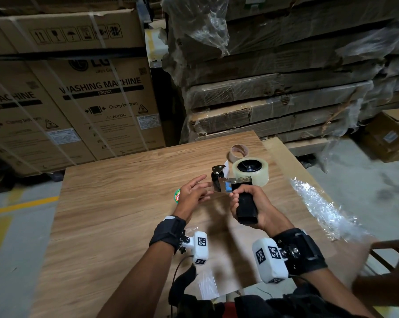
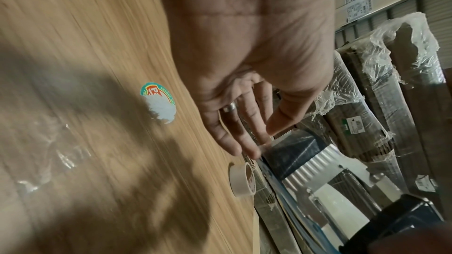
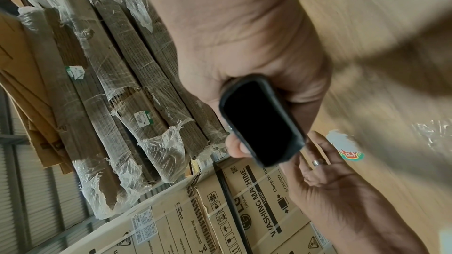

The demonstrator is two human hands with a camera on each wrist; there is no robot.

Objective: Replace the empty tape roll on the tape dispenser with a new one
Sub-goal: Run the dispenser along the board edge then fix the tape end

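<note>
Above the table (image 1: 125,214) our right hand (image 1: 251,210) grips the tape dispenser (image 1: 236,184), new roll (image 1: 251,174) mounted; the empty core (image 1: 238,152) lies behind. Our left hand (image 1: 193,193), fingers loose, must thread tape.

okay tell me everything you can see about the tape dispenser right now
The tape dispenser has a black handle, a shiny metal frame, a toothed blade and a black roller at the front. A full clear tape roll sits on its wheel. The right hand grips the handle, holding it over the wooden table; the left hand's straight fingers reach its blade end.
</note>
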